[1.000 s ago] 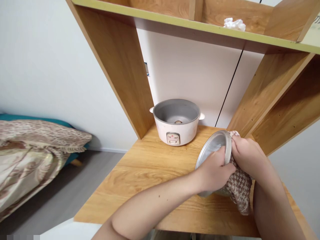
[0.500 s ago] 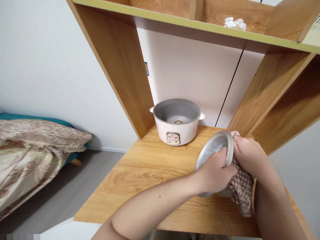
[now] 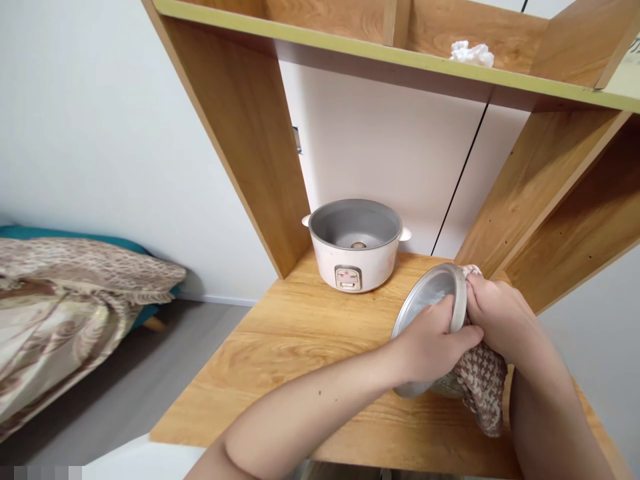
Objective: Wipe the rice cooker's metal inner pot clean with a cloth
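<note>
A silver metal inner pot (image 3: 423, 300) is tilted on its side over the right part of the wooden desk, its mouth facing left. My left hand (image 3: 433, 340) grips its rim, fingers inside and thumb outside. A brown-and-white patterned cloth (image 3: 484, 387) hangs against the pot's outer side. My right hand (image 3: 503, 310) is closed on this cloth and presses it near the upper rim; some of its fingers are hidden. Behind and to the left stands the white rice cooker body (image 3: 320, 257), upright and lidless, with its grey inside showing.
The wooden desk (image 3: 240, 360) has upright side panels (image 3: 240, 133) and a shelf (image 3: 350, 50) above. Crumpled white tissue (image 3: 471, 55) lies on that shelf. At the left is a bed with a patterned blanket (image 3: 90, 267).
My right hand and the cloth have shifted slightly along the pot's outer side. My left thumb reaches a little further right. The view has tilted slightly; the cooker body stays put.
</note>
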Available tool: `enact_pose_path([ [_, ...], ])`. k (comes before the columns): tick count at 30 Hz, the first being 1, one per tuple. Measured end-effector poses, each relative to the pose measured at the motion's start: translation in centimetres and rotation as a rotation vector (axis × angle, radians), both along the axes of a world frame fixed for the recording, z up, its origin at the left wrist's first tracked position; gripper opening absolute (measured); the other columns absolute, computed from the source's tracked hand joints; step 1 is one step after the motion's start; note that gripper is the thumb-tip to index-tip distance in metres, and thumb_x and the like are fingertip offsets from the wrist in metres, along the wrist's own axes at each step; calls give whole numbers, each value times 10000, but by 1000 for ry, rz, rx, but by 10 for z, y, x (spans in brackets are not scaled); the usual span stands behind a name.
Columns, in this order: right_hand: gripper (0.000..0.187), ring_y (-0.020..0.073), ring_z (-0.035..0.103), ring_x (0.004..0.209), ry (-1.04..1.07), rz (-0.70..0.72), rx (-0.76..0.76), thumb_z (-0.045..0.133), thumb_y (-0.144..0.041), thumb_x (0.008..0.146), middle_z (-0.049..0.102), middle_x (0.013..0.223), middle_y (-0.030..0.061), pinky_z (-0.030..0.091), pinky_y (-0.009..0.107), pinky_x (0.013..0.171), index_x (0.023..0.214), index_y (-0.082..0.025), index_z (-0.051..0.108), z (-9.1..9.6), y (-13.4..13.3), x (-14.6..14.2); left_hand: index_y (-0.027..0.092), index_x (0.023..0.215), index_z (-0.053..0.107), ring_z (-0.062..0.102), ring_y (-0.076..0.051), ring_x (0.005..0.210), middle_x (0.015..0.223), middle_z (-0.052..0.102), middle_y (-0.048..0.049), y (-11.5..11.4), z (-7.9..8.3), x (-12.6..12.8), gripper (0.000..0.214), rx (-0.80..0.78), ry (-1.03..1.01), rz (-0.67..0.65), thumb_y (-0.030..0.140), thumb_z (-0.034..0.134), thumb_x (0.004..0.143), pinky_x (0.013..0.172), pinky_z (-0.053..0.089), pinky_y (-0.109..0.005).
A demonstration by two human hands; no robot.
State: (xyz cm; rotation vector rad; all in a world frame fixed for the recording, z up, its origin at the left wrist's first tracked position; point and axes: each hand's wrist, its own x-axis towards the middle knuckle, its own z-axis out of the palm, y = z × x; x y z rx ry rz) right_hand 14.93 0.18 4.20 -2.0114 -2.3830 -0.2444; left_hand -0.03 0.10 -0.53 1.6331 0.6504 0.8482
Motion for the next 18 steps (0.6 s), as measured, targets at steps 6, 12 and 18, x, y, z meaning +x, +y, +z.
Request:
enact_pose_path([
  [6, 99, 150, 500, 563, -43, 86, -10, 480, -117, 859, 595, 735, 33, 199, 291, 524, 823, -206, 504, 1, -3, -2, 174, 1103, 653, 659, -279, 1063, 1040, 725, -47, 1, 0, 1, 251, -35, -46, -31, 207, 566, 870, 953, 499, -431],
  [12, 139, 142, 478, 546, -9, 76, 10, 455, -111, 873, 561, 671, 12, 194, 292, 521, 786, -216, 482, 0, -3, 0, 172, 1183, 626, 640, -292, 1134, 1177, 711, -81, 3, -1, 1, 352, -21, -57, -14, 190, 609, 832, 978, 504, -453],
  [18, 149, 137, 488, 545, 85, 59, -11, 437, -143, 900, 573, 667, 2, 223, 286, 536, 783, -221, 486, 1, -3, 0, 171, 1230, 601, 639, -288, 1174, 1233, 701, -97, 5, 3, -2, 405, 42, -79, -47, 198, 655, 829, 1029, 498, -469],
])
